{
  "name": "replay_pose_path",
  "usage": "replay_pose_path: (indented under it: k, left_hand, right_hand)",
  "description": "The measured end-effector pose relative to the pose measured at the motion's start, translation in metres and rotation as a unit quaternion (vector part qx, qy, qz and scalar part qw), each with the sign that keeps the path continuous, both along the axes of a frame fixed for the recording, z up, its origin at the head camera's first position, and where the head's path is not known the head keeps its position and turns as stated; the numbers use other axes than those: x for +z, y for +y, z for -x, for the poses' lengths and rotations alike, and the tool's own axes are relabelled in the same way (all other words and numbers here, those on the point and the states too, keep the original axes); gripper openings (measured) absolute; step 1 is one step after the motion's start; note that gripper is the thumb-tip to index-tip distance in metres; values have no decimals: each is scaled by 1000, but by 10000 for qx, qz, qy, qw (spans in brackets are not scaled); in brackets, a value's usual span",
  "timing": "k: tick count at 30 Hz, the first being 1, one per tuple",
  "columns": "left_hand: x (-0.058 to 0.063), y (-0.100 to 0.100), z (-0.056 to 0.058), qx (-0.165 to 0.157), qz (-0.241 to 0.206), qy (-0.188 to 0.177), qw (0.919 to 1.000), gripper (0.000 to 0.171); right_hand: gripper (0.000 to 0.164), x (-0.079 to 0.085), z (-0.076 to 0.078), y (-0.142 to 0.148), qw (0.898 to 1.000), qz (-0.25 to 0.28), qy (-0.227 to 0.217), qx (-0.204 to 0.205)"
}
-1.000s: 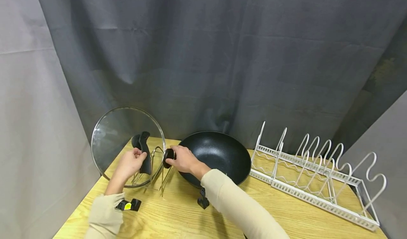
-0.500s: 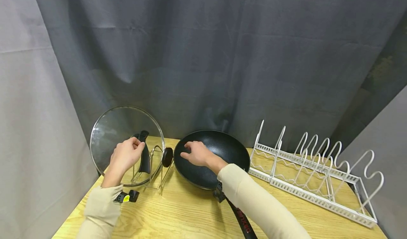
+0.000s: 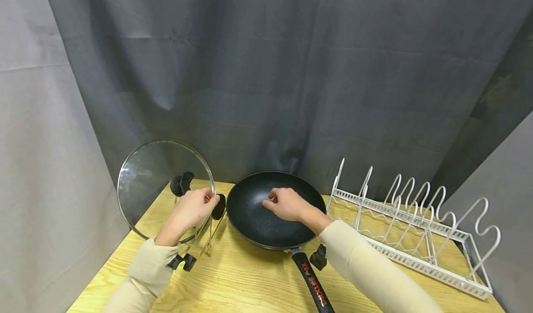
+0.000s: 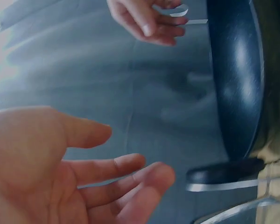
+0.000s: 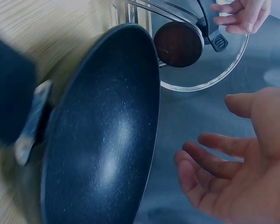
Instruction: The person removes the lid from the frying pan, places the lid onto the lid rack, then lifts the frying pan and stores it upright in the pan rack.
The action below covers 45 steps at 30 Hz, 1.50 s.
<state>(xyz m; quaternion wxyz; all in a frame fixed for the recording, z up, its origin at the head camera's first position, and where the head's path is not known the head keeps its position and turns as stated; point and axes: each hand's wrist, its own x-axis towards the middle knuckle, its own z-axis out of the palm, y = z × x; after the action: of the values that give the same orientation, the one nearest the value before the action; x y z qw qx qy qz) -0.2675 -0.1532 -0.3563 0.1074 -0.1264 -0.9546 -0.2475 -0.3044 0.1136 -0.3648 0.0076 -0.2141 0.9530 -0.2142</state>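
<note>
My left hand (image 3: 193, 212), fingers loosely bent and holding nothing, hovers in front of a large clear glass lid (image 3: 143, 183) that stands upright in a wire stand (image 3: 209, 243). Partly behind that hand is a black handle piece (image 3: 186, 179) at the lid. A dark round knob (image 3: 219, 207) sits at the lid's right edge, just beyond my left fingertips in the head view. Above the black wok (image 3: 254, 225) is my right hand (image 3: 286, 204), its fingers relaxed with nothing between thumb and fingers. The wok's black handle (image 3: 312, 280) points toward me.
A white metal rack (image 3: 416, 253) with several upright wavy dividers stands on the right of the wooden table (image 3: 233, 285). Grey curtains (image 3: 266, 81) hang close behind the wok and lid.
My right hand has left the dark knob and moved right, over the wok. The left hand has come off the black handle piece and shifted right. The wok's handle is now uncovered.
</note>
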Motion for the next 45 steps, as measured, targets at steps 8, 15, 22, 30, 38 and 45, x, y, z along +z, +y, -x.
replay_pose_path:
  k: [8, 15, 22, 30, 38, 45]
  left_hand:
    - [-18, 31, -11, -544, 315, -188, 9978, 24]
    - [-35, 49, -18, -1168, 92, -522, 9917, 31]
    - [-48, 63, -24, -1679, -58, -730, 9831, 35]
    - [-64, 83, -37, -2079, -570, -1105, 9702, 33]
    - [-75, 103, -49, -2260, -1091, -1314, 9590, 26]
    - [-86, 120, -58, -2285, -854, -1538, 9575, 38]
  right_hand:
    - [25, -9, -18, 33, 9996, -8, 82, -259]
    - [23, -13, -34, 52, 9993, 119, 199, -308]
    - [22, -17, -53, 65, 9990, 221, 201, -329]
    - [25, -30, -70, 83, 9986, 176, 77, -499]
    - [29, -42, -89, 99, 9992, 216, -45, -346]
    - [36, -47, -108, 109, 9846, 1098, -1358, -111]
